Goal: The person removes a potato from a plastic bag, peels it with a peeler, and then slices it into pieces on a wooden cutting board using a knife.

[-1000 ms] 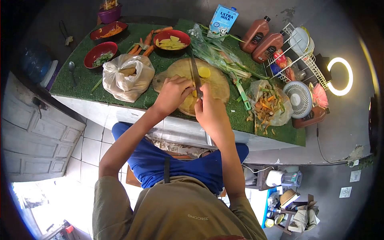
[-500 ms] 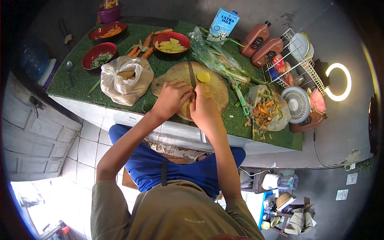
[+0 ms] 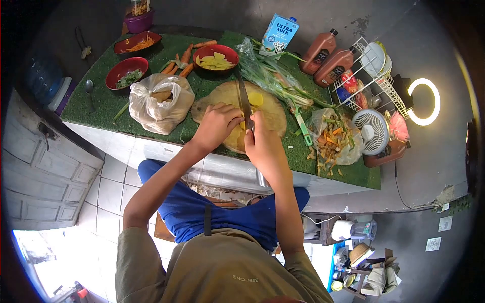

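My right hand [image 3: 264, 146] is wrapped round the knife [image 3: 243, 96], whose blade points away from me across the round wooden board [image 3: 217, 95]. Close to the blade's left side, my left hand [image 3: 217, 123] has its fingers bent down on a yellow piece, mostly hidden under the fingertips. A yellow round slice [image 3: 256, 98] lies on the board right of the blade. Beyond the board stands a red bowl [image 3: 236, 52] with yellow slices in it. A plastic bag [image 3: 161, 113] sits left of the board.
Two red bowls [image 3: 112, 81] [image 3: 121, 48], carrots [image 3: 186, 54] and a spoon [image 3: 89, 87] are at the left. Rightward are spring onions [image 3: 275, 78], a green peeler [image 3: 303, 126], a bag of peelings [image 3: 336, 136], a milk carton [image 3: 279, 34], bottles [image 3: 318, 50] and a fan [image 3: 371, 132].
My right hand and the knife handle have shifted slightly right and toward me. The blade now stands a little farther from my left fingertips. The view has moved slightly.
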`<move>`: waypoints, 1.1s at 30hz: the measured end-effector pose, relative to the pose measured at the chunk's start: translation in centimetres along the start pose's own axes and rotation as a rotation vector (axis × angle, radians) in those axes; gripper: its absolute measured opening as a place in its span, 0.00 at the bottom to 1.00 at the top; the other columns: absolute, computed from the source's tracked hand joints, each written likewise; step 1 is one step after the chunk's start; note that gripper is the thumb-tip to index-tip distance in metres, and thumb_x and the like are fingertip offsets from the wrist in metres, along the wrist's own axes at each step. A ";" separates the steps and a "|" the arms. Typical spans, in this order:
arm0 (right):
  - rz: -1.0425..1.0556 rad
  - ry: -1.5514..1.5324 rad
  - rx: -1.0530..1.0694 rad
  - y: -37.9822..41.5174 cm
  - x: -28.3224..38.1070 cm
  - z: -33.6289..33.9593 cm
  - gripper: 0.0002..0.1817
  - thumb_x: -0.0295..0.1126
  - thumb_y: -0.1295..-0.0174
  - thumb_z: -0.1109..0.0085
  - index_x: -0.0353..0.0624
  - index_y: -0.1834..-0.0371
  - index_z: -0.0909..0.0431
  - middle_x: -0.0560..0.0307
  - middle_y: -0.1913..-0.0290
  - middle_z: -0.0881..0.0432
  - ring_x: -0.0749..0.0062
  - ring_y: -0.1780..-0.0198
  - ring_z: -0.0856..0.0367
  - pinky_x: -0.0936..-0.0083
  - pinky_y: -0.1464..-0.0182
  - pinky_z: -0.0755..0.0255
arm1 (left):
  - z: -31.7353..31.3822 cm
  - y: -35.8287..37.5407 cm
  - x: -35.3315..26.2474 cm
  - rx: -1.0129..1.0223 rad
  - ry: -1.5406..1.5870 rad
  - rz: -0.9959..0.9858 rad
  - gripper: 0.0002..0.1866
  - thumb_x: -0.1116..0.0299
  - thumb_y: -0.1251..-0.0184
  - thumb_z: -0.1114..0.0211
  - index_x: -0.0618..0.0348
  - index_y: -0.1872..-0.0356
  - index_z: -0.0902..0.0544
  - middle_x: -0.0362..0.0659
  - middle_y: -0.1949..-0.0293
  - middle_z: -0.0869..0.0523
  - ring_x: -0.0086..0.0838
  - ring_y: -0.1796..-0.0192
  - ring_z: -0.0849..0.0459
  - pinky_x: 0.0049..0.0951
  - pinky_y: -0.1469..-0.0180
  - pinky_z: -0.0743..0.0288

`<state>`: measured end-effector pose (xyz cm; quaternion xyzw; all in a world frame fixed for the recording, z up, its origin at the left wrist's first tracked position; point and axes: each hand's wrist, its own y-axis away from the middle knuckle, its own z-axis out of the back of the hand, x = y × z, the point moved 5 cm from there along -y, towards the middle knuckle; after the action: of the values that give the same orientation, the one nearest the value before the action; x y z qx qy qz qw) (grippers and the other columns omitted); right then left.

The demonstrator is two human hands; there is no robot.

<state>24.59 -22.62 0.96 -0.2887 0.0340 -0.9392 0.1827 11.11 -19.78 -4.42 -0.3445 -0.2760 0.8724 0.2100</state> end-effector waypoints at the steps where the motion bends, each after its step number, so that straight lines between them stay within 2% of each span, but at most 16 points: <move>1: 0.000 -0.009 0.004 0.2 0.0 0.0 0.18 0.25 0.33 0.46 0.39 0.42 0.36 0.36 0.75 0.20 0.36 0.71 0.18 0.48 0.66 0.29 | 0.0 0.0 0.0 -0.002 0.003 -0.004 0.07 0.66 0.34 0.33 0.58 0.65 0.19 0.42 0.64 0.15 0.40 0.56 0.18 0.39 0.51 0.30; 5: 0.069 -0.039 -0.034 0.3 0.0 -0.2 0.18 0.25 0.33 0.47 0.38 0.42 0.36 0.36 0.76 0.20 0.37 0.71 0.18 0.48 0.66 0.29 | 0.0 -0.1 0.1 -0.004 0.019 -0.003 0.06 0.67 0.34 0.34 0.58 0.65 0.19 0.42 0.65 0.15 0.40 0.56 0.19 0.39 0.51 0.30; 8: -0.004 -0.012 0.011 0.2 0.5 -0.2 0.18 0.24 0.33 0.47 0.38 0.42 0.36 0.35 0.76 0.20 0.36 0.71 0.18 0.47 0.66 0.29 | 0.0 0.1 0.1 -0.005 0.030 -0.004 0.06 0.67 0.35 0.34 0.58 0.65 0.19 0.43 0.64 0.16 0.41 0.56 0.19 0.40 0.51 0.30; 14: 0.016 -0.020 -0.005 0.0 0.4 -0.6 0.18 0.24 0.33 0.47 0.39 0.42 0.36 0.34 0.76 0.20 0.36 0.71 0.18 0.48 0.66 0.28 | 0.0 0.0 0.3 -0.005 0.051 0.005 0.06 0.67 0.35 0.34 0.58 0.65 0.19 0.43 0.64 0.16 0.42 0.56 0.19 0.40 0.50 0.29; 17: 0.043 -0.044 -0.009 -0.4 -0.6 -1.8 0.18 0.25 0.33 0.47 0.39 0.42 0.36 0.37 0.78 0.20 0.41 0.75 0.18 0.51 0.70 0.27 | -0.2 0.0 0.6 0.023 0.049 0.011 0.06 0.67 0.35 0.34 0.58 0.65 0.18 0.43 0.63 0.15 0.42 0.55 0.19 0.39 0.50 0.29; 22: 0.008 -0.088 0.053 -1.7 -2.3 -2.6 0.16 0.26 0.30 0.49 0.39 0.41 0.37 0.45 0.80 0.22 0.60 0.84 0.22 0.62 0.79 0.29 | 0.0 0.2 0.2 0.001 0.019 0.003 0.06 0.67 0.35 0.34 0.58 0.63 0.18 0.43 0.62 0.14 0.41 0.53 0.18 0.39 0.48 0.29; 25: 0.014 -0.091 0.055 -1.8 -2.6 -2.0 0.16 0.26 0.29 0.50 0.39 0.41 0.38 0.46 0.81 0.22 0.64 0.86 0.24 0.64 0.81 0.30 | -0.3 0.0 0.4 0.005 0.024 0.001 0.06 0.67 0.35 0.34 0.58 0.63 0.17 0.43 0.62 0.14 0.41 0.53 0.18 0.40 0.48 0.29; 27: -0.006 -0.101 0.057 -1.7 -2.1 -1.4 0.16 0.26 0.30 0.49 0.39 0.42 0.37 0.42 0.78 0.21 0.54 0.79 0.22 0.58 0.74 0.29 | -0.3 0.0 0.4 0.014 0.033 0.003 0.06 0.68 0.34 0.34 0.58 0.62 0.17 0.43 0.63 0.14 0.41 0.54 0.18 0.40 0.48 0.29; 28: -0.032 -0.113 0.057 -1.3 -1.6 -1.0 0.16 0.26 0.32 0.49 0.40 0.42 0.36 0.38 0.75 0.20 0.43 0.72 0.20 0.50 0.67 0.28 | -0.2 0.0 0.4 0.006 0.024 0.002 0.06 0.68 0.34 0.34 0.58 0.62 0.18 0.43 0.63 0.14 0.41 0.54 0.18 0.40 0.48 0.29; 30: -0.054 -0.115 0.052 -0.7 -0.7 -0.3 0.17 0.26 0.34 0.48 0.41 0.43 0.36 0.34 0.72 0.19 0.33 0.65 0.18 0.43 0.61 0.27 | -0.2 0.2 0.2 -0.003 0.007 0.000 0.06 0.68 0.34 0.34 0.58 0.62 0.18 0.43 0.63 0.14 0.41 0.55 0.18 0.40 0.49 0.29; 32: -0.040 -0.095 0.038 -0.4 -0.2 0.1 0.17 0.25 0.34 0.48 0.41 0.42 0.36 0.34 0.72 0.19 0.33 0.65 0.18 0.43 0.62 0.27 | -0.2 0.2 0.3 -0.009 0.017 -0.013 0.06 0.68 0.34 0.34 0.58 0.62 0.18 0.43 0.63 0.15 0.42 0.55 0.18 0.41 0.50 0.29; 33: -0.016 -0.090 0.031 -0.3 -0.3 -0.1 0.17 0.26 0.32 0.49 0.41 0.42 0.37 0.38 0.75 0.20 0.43 0.72 0.19 0.50 0.68 0.28 | -0.2 0.1 0.3 -0.013 0.024 -0.018 0.06 0.68 0.34 0.34 0.58 0.62 0.18 0.44 0.63 0.15 0.42 0.56 0.18 0.41 0.50 0.29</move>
<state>24.69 -22.19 0.76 -0.3281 0.0088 -0.9271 0.1810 11.03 -19.67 -4.72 -0.3535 -0.2821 0.8645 0.2191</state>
